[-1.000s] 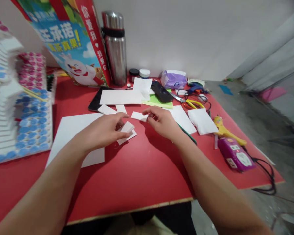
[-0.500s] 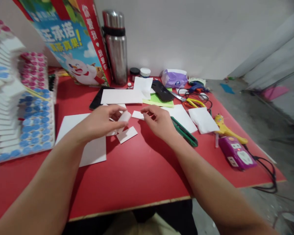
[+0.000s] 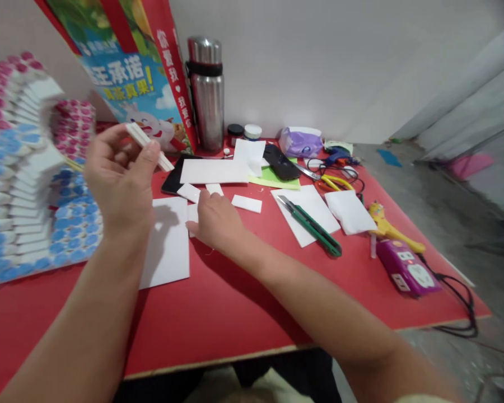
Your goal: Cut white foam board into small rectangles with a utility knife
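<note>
My left hand is raised at the left, thumb and fingers pinching a small stack of narrow white board strips held at a tilt. Low over the table, my right hand has its fingers curled down among small white board pieces. One such piece shows beside its thumb; what lies under the fingers is hidden. Around it are another white piece behind and a loose white rectangle to the right. A larger white sheet lies under and right of my left wrist.
A tiered white structure with blue and pink round pieces fills the left. Behind stand a printed bag and steel thermos. A green utility knife, blade out, rests on white board. Further right are a yellow glue gun and purple power socket.
My left hand has lifted up and left with the white strips. My right hand has moved left over the small white pieces, uncovering the knife and the loose rectangle. The view has shifted slightly.
</note>
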The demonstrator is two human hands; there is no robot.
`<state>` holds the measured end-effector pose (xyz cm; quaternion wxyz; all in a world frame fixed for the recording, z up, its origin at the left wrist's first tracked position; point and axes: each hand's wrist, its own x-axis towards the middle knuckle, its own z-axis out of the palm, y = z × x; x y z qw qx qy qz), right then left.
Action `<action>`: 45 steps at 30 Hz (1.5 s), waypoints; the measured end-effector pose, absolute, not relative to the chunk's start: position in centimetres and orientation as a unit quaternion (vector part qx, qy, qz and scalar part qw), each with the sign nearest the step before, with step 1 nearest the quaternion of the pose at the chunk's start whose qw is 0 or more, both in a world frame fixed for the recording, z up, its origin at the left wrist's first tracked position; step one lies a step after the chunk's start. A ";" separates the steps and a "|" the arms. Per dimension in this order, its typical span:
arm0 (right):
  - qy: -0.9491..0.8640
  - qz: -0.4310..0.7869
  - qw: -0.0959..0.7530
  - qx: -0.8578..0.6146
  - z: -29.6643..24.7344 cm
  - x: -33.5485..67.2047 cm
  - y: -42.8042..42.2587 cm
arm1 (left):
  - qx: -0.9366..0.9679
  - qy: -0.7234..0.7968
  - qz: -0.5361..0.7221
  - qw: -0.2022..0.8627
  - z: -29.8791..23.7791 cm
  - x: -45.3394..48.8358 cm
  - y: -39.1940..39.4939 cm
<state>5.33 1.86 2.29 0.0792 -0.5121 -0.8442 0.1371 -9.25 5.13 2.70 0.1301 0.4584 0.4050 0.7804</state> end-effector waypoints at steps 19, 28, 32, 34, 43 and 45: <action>-0.763 0.144 0.241 -0.583 1.5 19.7 5.4 | 0.789 0.573 0.113 0.189 4.2 -2.8 -0.8; -0.785 0.037 0.344 -0.514 0.7 19.6 5.1 | 0.810 0.578 -0.017 0.098 4.1 -0.1 -2.1; -0.788 0.031 0.366 -0.495 0.5 19.2 5.0 | 0.778 0.620 0.051 0.087 3.5 -2.0 -0.6; -0.788 0.030 0.371 -0.491 0.4 19.0 5.0 | 0.758 0.642 0.095 0.065 3.3 -3.3 0.3; -0.780 0.047 0.354 -0.514 1.1 19.5 5.0 | 0.638 0.681 0.333 0.131 2.3 -6.5 2.3; -0.776 0.040 0.338 -0.532 1.3 19.9 5.1 | 0.631 0.677 0.359 0.122 2.1 -6.7 2.4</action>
